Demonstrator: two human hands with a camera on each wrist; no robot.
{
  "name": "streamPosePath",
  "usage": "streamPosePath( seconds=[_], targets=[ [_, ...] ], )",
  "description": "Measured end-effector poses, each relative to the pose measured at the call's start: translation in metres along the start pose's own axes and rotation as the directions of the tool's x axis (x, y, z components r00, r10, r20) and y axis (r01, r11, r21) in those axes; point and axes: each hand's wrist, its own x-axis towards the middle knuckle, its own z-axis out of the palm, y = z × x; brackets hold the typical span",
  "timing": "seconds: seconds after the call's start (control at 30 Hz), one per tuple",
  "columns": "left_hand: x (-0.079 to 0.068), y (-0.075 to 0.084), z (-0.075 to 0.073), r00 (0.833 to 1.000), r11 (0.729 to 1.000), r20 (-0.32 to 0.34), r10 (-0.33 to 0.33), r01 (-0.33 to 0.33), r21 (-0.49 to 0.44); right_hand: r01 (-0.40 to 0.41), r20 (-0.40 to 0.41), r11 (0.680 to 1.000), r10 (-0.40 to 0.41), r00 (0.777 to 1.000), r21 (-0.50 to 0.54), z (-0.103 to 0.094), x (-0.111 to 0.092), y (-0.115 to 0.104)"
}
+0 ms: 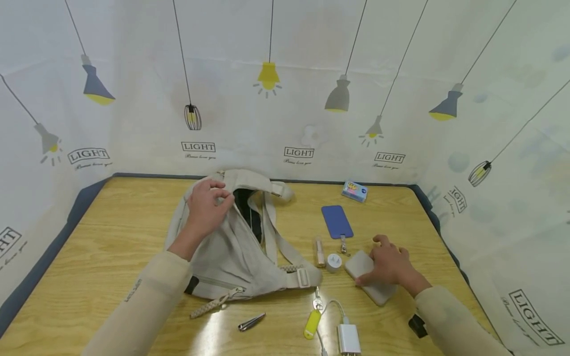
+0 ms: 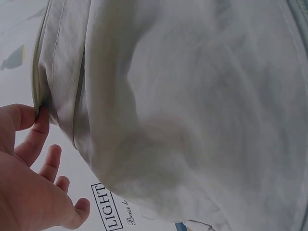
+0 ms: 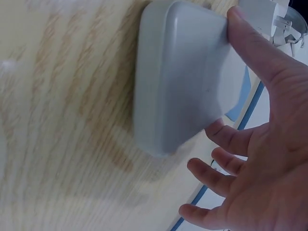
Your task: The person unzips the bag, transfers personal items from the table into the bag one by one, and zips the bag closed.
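Note:
A beige bag [image 1: 222, 257] lies on the table with its mouth parted, showing a dark inside. My left hand [image 1: 207, 205] pinches the zipped edge of the bag between thumb and index finger; the left wrist view shows the other fingers spread away from the fabric [image 2: 202, 96]. Over at the right, my right hand [image 1: 392, 264] holds a pale grey rounded case [image 3: 197, 72] across its width, thumb on one side and index finger on the other. The remaining fingers of that hand stand off from the case.
Near the case are a white round tub [image 1: 334, 263], a lip-balm-like tube [image 1: 319, 253] and a blue card holder [image 1: 337, 221]. A small blue packet [image 1: 355, 191] lies behind. In front are nail clippers [image 1: 252, 322], a yellow-tagged key [image 1: 312, 324] and a white charger [image 1: 349, 339] with cable.

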Motion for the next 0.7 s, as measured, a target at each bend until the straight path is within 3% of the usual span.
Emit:
streamPosePath(
  seconds=[0.4, 0.53, 0.7],
  targets=[
    [-0.001, 0.001, 0.002, 1.0, 1.0, -0.012, 0.002, -0.002, -0.003, 0.013, -0.002, 0.996, -0.013, 1.0, 0.091, 0.007, 0.009, 0.013],
    [-0.001, 0.0, 0.003, 1.0, 1.0, -0.014, 0.001, -0.001, -0.007, 0.077, -0.098, 0.993, -0.067, 0.993, 0.094, 0.009, 0.011, 0.01],
    [-0.002, 0.0, 0.002, 1.0, 1.0, -0.011, 0.001, -0.001, -0.005, 0.097, -0.236, 0.994, -0.081, 0.968, 0.058, 0.011, 0.011, 0.011]
  ],
)
